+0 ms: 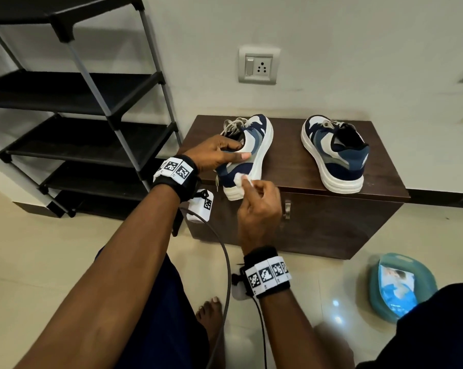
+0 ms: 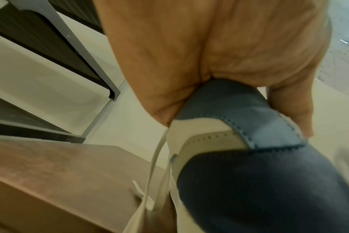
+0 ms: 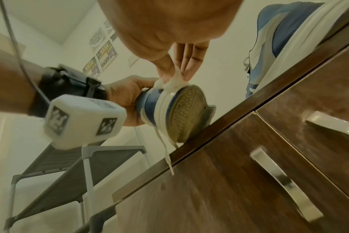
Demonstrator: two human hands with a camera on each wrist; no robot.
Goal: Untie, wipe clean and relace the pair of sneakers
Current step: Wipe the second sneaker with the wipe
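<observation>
Two hands share it: left hand [image 1: 219, 153] clasps the tilted sneaker [image 1: 245, 155] on the cabinet [image 1: 291, 166], right hand [image 1: 259, 209] pinches a wipe [image 1: 242, 179] against its heel, best rubbed firmly, shoe braced.

The scene is evenly and brightly lit, with soft shadows cast under the cabinet [image 1: 304, 161] and small glare spots reflected on the floor [image 1: 335, 303]. Straight lines are bent near the edges of the head view. Both wrist views are softened by blur, and the palms closest to the lens are rendered out of focus.
</observation>
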